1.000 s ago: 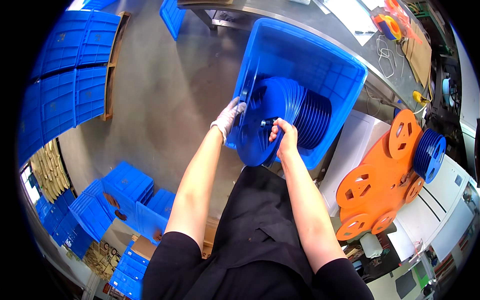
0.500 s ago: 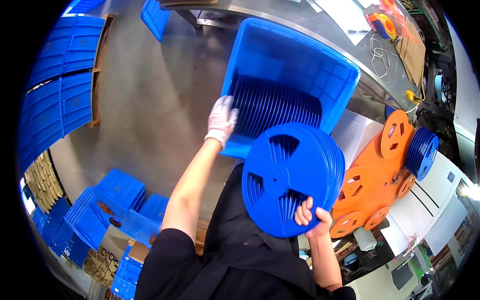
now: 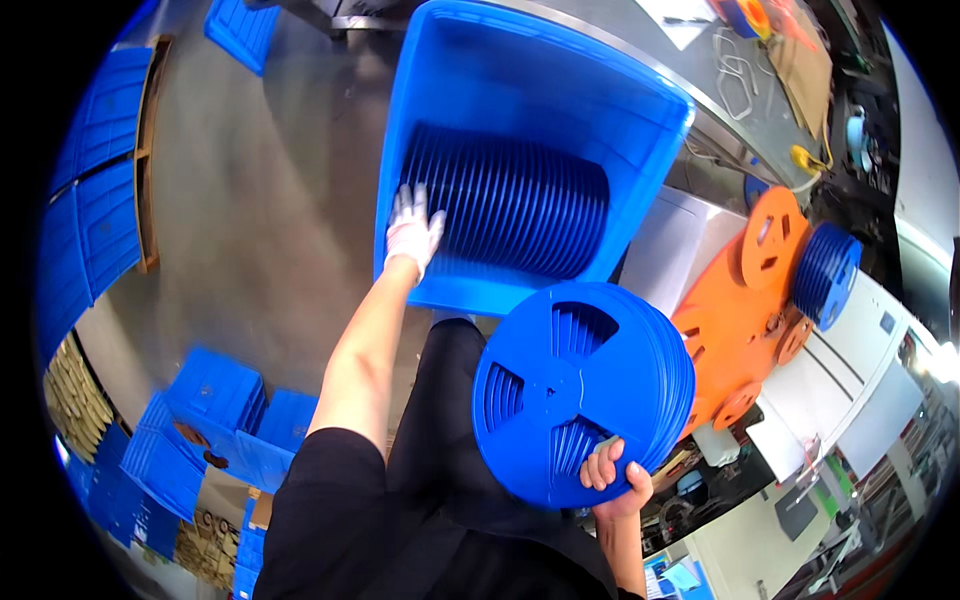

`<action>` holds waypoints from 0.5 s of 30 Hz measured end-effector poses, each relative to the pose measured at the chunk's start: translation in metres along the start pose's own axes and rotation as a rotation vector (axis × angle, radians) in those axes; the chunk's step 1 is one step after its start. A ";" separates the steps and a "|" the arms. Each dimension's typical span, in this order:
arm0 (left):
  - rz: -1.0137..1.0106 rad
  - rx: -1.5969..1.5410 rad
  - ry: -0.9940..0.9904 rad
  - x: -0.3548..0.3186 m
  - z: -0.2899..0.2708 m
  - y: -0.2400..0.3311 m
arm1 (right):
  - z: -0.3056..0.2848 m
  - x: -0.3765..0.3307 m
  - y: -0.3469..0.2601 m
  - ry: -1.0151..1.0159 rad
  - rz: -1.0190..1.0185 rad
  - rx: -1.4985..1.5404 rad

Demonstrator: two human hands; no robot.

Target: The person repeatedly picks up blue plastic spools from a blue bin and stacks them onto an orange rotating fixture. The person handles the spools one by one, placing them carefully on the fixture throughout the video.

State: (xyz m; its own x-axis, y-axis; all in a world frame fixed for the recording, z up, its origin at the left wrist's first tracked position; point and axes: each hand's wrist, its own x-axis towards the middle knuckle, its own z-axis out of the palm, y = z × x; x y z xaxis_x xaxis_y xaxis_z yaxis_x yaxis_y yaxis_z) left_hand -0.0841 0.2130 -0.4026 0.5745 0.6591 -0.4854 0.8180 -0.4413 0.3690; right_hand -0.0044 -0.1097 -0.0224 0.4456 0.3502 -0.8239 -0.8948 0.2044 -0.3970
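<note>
A stack of blue plastic reels [image 3: 530, 400] with cut-out windows is held in front of my body. My bare right hand [image 3: 618, 472] grips its lower right edge, with fingers curled into one of the windows. In a deep blue plastic bin [image 3: 635, 215] a row of dark blue reels [image 3: 510, 200] stands on edge, packed side by side. My left hand [image 3: 413, 232], in a white glove, reaches over the bin's near left wall with its fingers stretched out. The fingertips are at the left end of the row; whether they touch it I cannot tell.
An orange machine part with round discs [image 3: 745, 300] stands at the right, carrying more blue reels [image 3: 828, 275]. A metal worktable [image 3: 700, 80] runs behind the bin. Stacked blue crates [image 3: 105, 225] stand at the left, others [image 3: 210, 400] at the lower left.
My left hand has moved from the bin's left edge further in, to the end of the reel row. The held stack has come lower and slightly left. The whole view has shifted.
</note>
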 end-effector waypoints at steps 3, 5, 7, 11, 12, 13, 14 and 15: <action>0.029 -0.028 0.008 -0.061 -0.009 -0.008 | -0.001 -0.008 0.000 -0.022 -0.060 0.063; 0.001 -0.020 -0.055 -0.109 -0.017 -0.016 | -0.003 -0.012 -0.007 -0.067 -0.097 0.116; -0.051 -0.083 -0.146 -0.148 -0.015 -0.023 | -0.004 -0.022 -0.016 -0.106 -0.137 0.153; 0.012 -0.272 -0.185 -0.182 -0.055 0.018 | -0.006 -0.042 -0.029 -0.204 -0.241 0.260; 0.087 -0.324 -0.167 -0.183 -0.077 0.049 | -0.004 -0.047 -0.032 -0.253 -0.256 0.288; 0.215 -0.314 -0.136 -0.185 -0.092 0.080 | -0.007 -0.053 -0.034 -0.262 -0.255 0.303; 0.344 -0.304 -0.098 -0.189 -0.108 0.116 | -0.011 -0.059 -0.035 -0.276 -0.256 0.318; 0.509 -0.207 -0.106 -0.201 -0.135 0.163 | -0.013 -0.063 -0.037 -0.310 -0.249 0.327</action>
State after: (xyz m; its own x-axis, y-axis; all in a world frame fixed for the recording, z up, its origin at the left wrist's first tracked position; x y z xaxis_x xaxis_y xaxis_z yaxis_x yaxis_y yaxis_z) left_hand -0.0704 0.0912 -0.1376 0.9041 0.3242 -0.2784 0.4198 -0.5522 0.7203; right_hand -0.0002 -0.1509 0.0391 0.6760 0.4987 -0.5426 -0.7266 0.5736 -0.3781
